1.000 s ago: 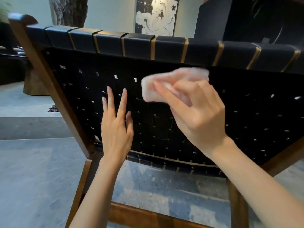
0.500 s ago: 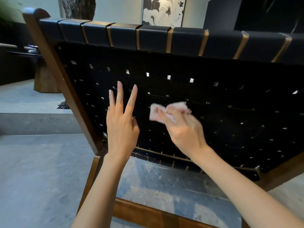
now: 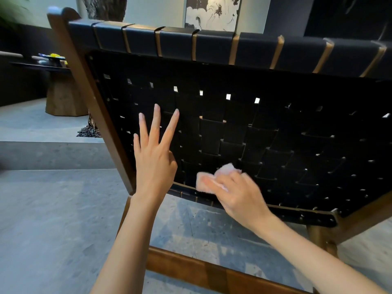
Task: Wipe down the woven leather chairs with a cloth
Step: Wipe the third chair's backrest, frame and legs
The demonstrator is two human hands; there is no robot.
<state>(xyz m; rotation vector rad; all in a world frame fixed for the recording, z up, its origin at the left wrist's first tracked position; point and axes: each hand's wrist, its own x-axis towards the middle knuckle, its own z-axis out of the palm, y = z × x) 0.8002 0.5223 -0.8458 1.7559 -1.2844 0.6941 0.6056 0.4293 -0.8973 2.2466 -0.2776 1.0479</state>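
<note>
Right hand (image 3: 239, 196) gripping pale cloth (image 3: 214, 177) at woven chair back (image 3: 275, 134) lower edge, left hand (image 3: 154, 153) fingers spread straight against weave, no readable writing

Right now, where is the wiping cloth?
In the head view, the cloth is low on the chair's woven back, near its bottom edge, held by the right hand just right of the left hand.

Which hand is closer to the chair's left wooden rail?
Left. The left hand rests just beside the left wooden rail; the right hand, gripping the cloth, is farther right.
</note>
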